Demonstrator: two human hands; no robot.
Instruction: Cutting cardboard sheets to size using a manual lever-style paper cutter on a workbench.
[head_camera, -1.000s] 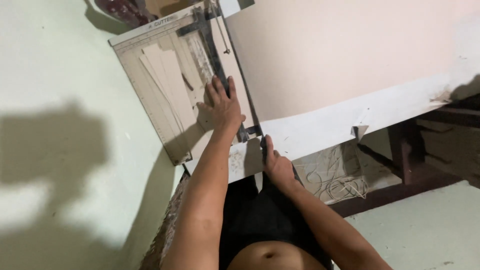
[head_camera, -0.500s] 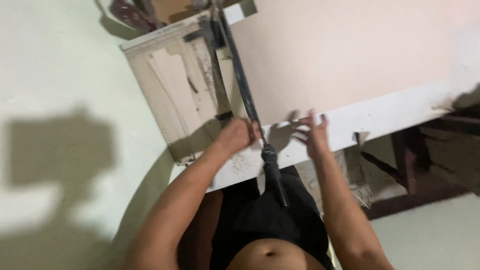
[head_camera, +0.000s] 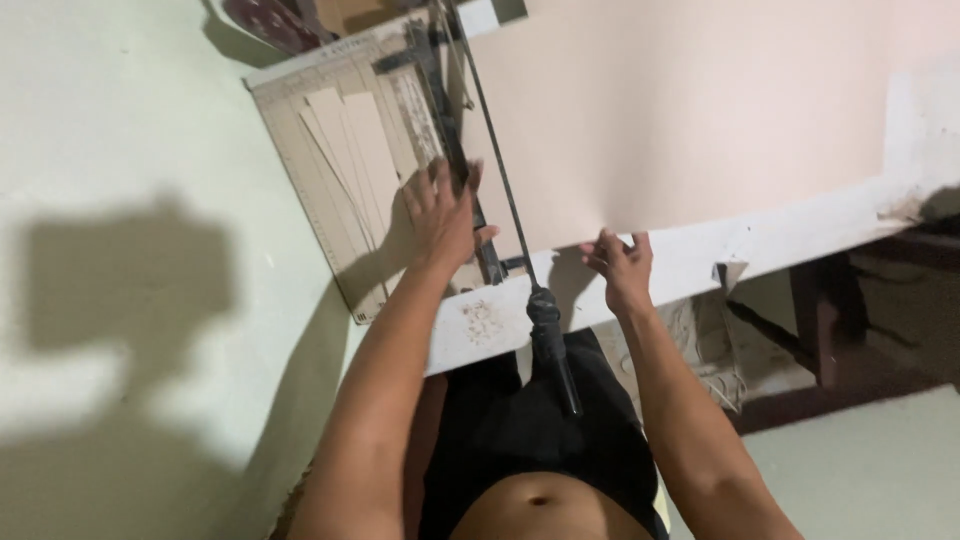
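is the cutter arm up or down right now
Up. The cutter arm slants clear of the cutting board, its black handle untouched; the right hand grips the sheet.

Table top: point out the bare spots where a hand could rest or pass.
Bare white table shows along the near edge, right of the right hand, and as a speckled patch between the left arm and the cutter handle. It is crowded around the left hand, with offcut strips and the blade arm.

left hand (head_camera: 440, 215) flat on cutter board (head_camera: 340, 180) | right hand (head_camera: 620, 268) at sheet (head_camera: 680, 110) edge
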